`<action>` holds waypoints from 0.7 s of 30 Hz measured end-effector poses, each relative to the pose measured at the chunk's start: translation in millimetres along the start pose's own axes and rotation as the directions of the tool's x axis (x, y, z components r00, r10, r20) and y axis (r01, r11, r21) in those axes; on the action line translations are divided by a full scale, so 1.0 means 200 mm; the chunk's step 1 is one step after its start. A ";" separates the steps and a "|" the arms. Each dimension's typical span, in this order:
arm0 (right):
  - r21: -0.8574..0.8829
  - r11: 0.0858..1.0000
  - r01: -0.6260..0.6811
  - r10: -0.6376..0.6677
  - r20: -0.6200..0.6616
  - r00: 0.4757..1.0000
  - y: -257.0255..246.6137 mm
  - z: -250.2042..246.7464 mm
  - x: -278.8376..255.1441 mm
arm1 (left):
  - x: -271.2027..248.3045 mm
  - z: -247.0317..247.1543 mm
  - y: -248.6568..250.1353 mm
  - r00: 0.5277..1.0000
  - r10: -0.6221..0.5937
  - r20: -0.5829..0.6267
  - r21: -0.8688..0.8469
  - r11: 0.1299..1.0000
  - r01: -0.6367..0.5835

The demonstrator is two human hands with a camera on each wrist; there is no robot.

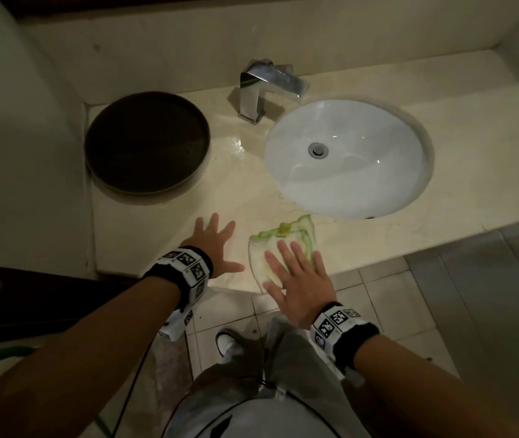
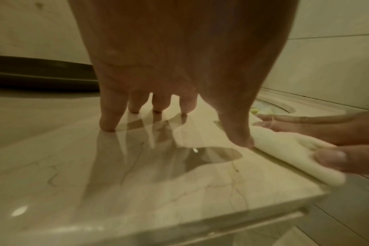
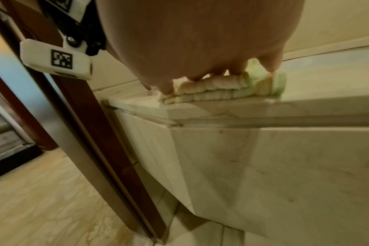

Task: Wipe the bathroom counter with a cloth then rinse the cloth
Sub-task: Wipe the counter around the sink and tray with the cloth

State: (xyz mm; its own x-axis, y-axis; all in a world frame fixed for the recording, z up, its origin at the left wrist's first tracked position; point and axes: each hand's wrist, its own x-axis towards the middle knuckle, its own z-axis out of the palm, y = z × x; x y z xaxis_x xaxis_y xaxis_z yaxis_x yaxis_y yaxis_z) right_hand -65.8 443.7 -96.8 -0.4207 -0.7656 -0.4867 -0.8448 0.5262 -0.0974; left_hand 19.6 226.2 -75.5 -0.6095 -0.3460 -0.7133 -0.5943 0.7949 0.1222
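Note:
A folded white cloth with green edging [image 1: 286, 245] [image 3: 217, 89] [image 2: 284, 149] lies at the front edge of the cream marble counter [image 1: 245, 191] [image 2: 95, 174] [image 3: 242, 104], just in front of the white basin [image 1: 346, 159]. My right hand [image 1: 299, 273] [image 3: 200, 50] presses flat on the cloth with straight, spread fingers [image 2: 331, 158]. To its left, my left hand [image 1: 217, 245] [image 2: 169, 83] rests on the bare counter with fingers spread; its thumb tip sits next to the cloth's edge.
A chrome faucet [image 1: 264, 86] stands behind the basin. A dark round tray [image 1: 147, 143] [image 2: 42, 73] sits at the counter's left, against the wall. Tiled floor [image 1: 394, 295] and a wooden door frame [image 3: 95, 133] lie below the counter's front edge.

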 end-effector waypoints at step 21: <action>0.087 0.992 -0.092 0.103 -0.123 0.987 -0.03 -0.07 0.22 | 0.00 0.01 0.02 1.000 0.011 0.004 0.011 1.000 -0.011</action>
State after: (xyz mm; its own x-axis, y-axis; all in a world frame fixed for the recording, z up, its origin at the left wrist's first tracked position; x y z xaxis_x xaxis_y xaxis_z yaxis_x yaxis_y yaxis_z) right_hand -82.8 402.3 -105.6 -0.5428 -0.7473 -0.3833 -0.7702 0.6249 -0.1276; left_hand 18.1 229.3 -77.0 -0.6138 -0.3357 -0.7145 -0.5817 0.8042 0.1219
